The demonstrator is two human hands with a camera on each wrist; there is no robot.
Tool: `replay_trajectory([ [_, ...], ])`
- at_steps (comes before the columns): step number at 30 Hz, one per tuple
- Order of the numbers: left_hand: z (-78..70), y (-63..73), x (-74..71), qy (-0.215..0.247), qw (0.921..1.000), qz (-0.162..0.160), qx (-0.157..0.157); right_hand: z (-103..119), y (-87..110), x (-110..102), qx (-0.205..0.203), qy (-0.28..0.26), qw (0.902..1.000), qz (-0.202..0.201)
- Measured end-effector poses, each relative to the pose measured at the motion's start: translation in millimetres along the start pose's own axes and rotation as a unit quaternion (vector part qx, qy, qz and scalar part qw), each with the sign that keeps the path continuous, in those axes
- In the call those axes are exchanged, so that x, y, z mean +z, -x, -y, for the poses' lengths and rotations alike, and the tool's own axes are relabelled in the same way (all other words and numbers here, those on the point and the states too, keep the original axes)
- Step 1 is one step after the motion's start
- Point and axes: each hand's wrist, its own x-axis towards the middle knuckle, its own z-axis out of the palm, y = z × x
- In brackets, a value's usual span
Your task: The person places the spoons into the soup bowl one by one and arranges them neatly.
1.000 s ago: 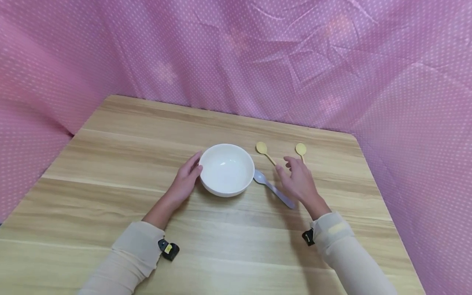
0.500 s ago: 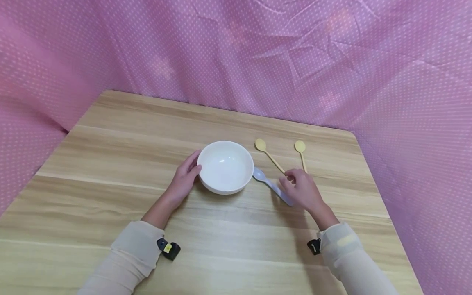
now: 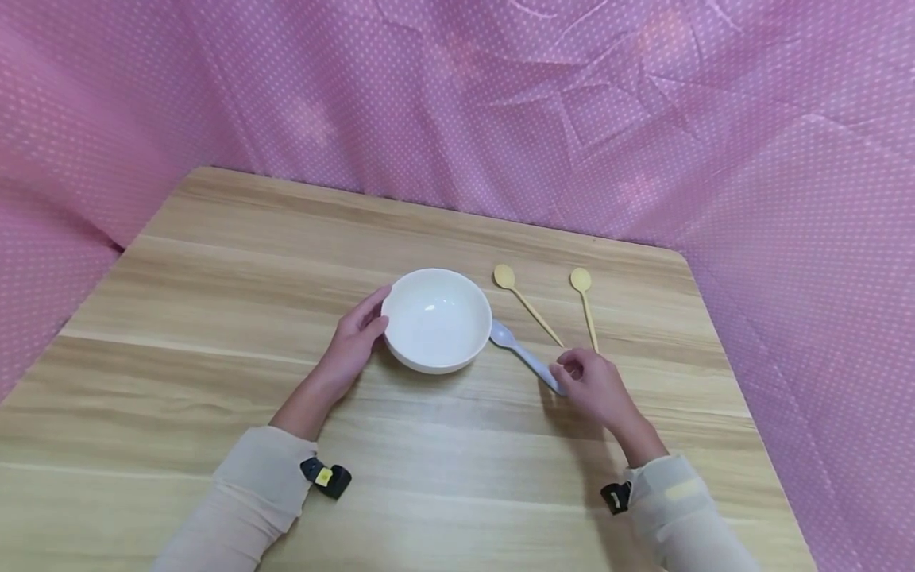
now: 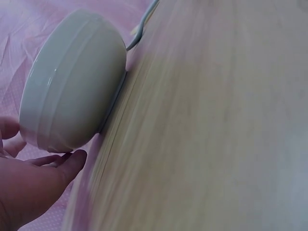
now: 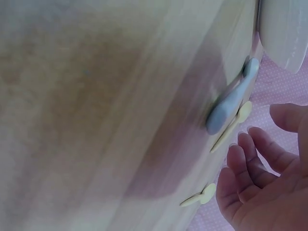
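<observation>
A white bowl (image 3: 438,322) stands on the table, and its pale wall (image 4: 82,82) shows from the side in the left wrist view. My left hand (image 3: 352,342) holds the bowl's left side, thumb near the rim and fingers curved along the wall. A lavender spoon (image 3: 525,356) lies to the bowl's right, its head beside the bowl's base. Over the end of its handle hovers my right hand (image 3: 593,389), fingers loosely bent. In the right wrist view, that hand (image 5: 269,178) holds nothing and is apart from the blue-grey spoon (image 5: 231,103).
Two yellow spoons lie farther back: one (image 3: 504,276) slants toward the right hand, the other (image 3: 581,280) is to its right. The wooden table (image 3: 272,238) ends at a pink dotted curtain (image 3: 429,103).
My right hand has drawn back toward me, from beside the yellow spoons to above the lavender spoon's handle end. My left hand stays at the bowl. The head view has shifted slightly.
</observation>
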Motion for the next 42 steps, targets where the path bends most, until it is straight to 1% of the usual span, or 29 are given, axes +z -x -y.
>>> replay_trajectory([
  [7, 1.0, -3.2, -5.0, 0.026, 0.9995, 0.006, -0.014, -5, 2.1, 6, -0.003, -0.007, 1.0000, 0.001],
  [12, 0.8, -3.6, -6.6, 0.029, 0.9993, 0.006, -0.023, -10, 1.8, 9, 0.012, -0.013, 0.9998, 0.013],
  [14, 0.9, -4.0, -6.5, 0.030, 0.9992, 0.004, -0.024, -11, 1.8, 10, 0.016, -0.015, 0.9996, 0.017],
  [21, -1.0, -5.9, -5.1, 0.038, 0.9991, 0.001, -0.017, -11, 1.9, 10, 0.012, -0.015, 0.9997, 0.014],
  [26, -1.2, -6.3, -5.0, 0.040, 0.9990, 0.005, -0.021, -12, 2.9, 11, 0.022, -0.002, 0.9993, 0.030],
  [31, -0.7, -7.6, -5.2, 0.044, 0.9987, 0.006, -0.025, -13, 2.9, 12, 0.026, -0.001, 0.9991, 0.034],
  [42, 0.4, -5.5, -4.5, 0.049, 0.9983, 0.011, -0.028, -11, 2.6, 13, 0.060, 0.010, 0.9961, 0.063],
])
